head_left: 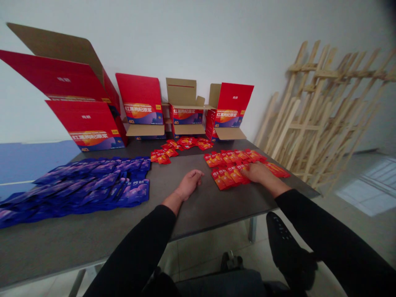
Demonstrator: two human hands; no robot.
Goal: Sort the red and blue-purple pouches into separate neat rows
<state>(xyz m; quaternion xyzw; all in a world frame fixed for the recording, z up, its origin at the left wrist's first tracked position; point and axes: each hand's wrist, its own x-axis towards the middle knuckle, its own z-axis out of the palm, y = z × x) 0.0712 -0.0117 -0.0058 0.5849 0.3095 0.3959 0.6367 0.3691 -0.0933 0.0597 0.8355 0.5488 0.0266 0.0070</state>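
The right grip lies open on red sachets, hiding some; the left grip curls closed on the counter; red cartons read 红黑枸杞原浆.

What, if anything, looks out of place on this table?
The small red sachets in front of the open red cartons lie in a loose, jumbled heap, unlike the neater overlapping rows of red sachets beside and under the right hand. No tear or spill can be made out from this view.

Glossy foil sachets, matt corrugated cardboard cartons, rough unpainted wooden frames
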